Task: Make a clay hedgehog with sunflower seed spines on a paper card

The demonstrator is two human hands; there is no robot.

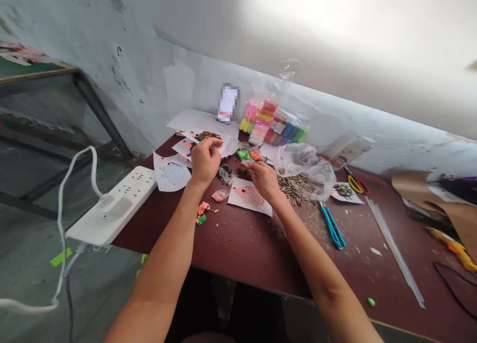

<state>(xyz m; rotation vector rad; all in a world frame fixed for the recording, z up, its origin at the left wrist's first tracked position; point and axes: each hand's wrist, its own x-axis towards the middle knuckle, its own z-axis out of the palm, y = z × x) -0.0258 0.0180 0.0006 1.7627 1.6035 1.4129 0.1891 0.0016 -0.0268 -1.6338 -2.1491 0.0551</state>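
Note:
My left hand (205,159) is raised over the stacked papers at the back left, its fingers curled together; what it holds, if anything, is hidden. Just above the card with an orange hedgehog drawing (250,196), my right hand (262,178) has its fingers pinched on something dark and too small to name. Between the hands lies a small bag of black clay (225,173). Green clay (243,155) sits behind my right hand. Orange and green lumps (201,213) rest nearer the front. A card with a blue hedgehog drawing (172,174) lies left of my left hand.
A white power strip (112,206) runs along the table's left edge. Bagged coloured clay (261,122) and a phone (228,102) stand by the wall. Brown seed-like pieces (296,188), a teal cutter (333,226), scissors (357,183), glue sticks (395,251) and a yellow glue gun (456,248) are rightward.

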